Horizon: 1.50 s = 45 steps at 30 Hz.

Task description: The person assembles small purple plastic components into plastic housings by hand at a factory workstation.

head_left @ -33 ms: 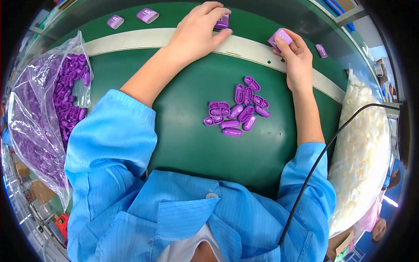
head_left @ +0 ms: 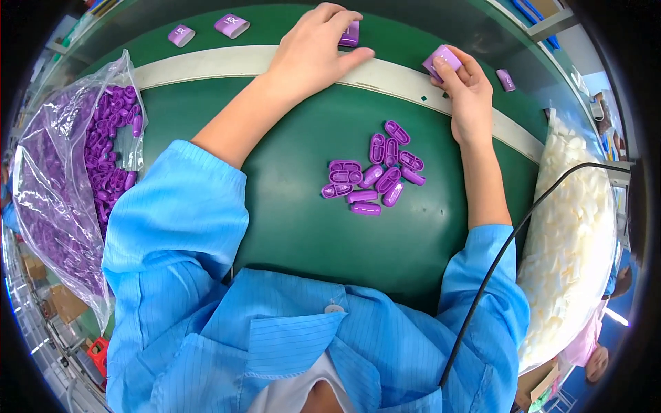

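**Fingers on two purple cases at the far edge of the green worktop**

Fingers [head_left: 329, 15] of the left hand [head_left: 313, 51] curl down over a small purple case [head_left: 350, 33] that lies on the green belt just past the pale strip [head_left: 206, 60]; the fingertips cover its near side and the thumb stretches out flat along the strip. Whether they actually pinch the case or merely rest on it cannot be told.

To the right, the right hand [head_left: 468, 93] holds a second purple case [head_left: 441, 60] up off the surface, thumb and fingertips closed on its lower edge, the case tilted and touching nothing else.

Between the two forearms, nearer the body, a loose pile of purple oval parts [head_left: 375, 171] lies on the green worktop [head_left: 296, 220], well apart from both hands.

Two more purple cases [head_left: 231, 25] sit on the belt to the left of the left hand, and another [head_left: 505, 79] lies beyond the right hand. A clear bag of purple parts [head_left: 76, 179] stands at the left edge, a bag of white parts [head_left: 571, 234] at the right. A black cable [head_left: 509, 241] crosses the right blue sleeve [head_left: 482, 289].
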Each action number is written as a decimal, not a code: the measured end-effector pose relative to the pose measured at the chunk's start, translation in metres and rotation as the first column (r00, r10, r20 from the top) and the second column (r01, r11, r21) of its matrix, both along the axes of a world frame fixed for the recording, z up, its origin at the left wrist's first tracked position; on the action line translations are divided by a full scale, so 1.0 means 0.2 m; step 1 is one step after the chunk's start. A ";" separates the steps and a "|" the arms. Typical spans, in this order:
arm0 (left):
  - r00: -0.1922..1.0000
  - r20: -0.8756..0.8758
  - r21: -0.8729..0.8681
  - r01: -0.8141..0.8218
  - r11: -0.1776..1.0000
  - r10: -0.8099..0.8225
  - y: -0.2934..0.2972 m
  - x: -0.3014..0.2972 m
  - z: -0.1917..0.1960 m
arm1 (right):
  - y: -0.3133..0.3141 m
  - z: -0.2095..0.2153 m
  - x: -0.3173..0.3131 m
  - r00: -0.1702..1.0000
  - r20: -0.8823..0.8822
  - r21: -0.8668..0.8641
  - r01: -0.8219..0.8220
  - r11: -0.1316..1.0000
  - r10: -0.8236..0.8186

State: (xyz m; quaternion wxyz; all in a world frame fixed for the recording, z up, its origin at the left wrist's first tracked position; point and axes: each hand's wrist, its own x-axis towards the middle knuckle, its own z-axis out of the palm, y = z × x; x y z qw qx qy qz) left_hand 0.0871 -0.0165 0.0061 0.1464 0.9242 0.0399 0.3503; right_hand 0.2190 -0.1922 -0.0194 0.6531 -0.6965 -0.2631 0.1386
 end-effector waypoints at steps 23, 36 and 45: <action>0.929 -0.244 -0.228 0.223 0.948 -0.277 -0.20 -0.28 -0.08 | -0.01 -0.02 0.00 1.000 0.006 0.130 0.022 0.991 -0.023; 0.955 -0.175 -0.735 0.034 0.677 -0.238 -0.05 -0.24 -0.05 | 0.07 0.07 -0.25 0.914 -0.253 0.095 -0.302 0.948 0.317; 0.934 -0.052 -0.854 0.142 0.500 -0.354 -0.02 -0.25 -0.09 | 0.12 0.05 -0.33 0.925 -0.180 0.034 -0.334 0.942 0.334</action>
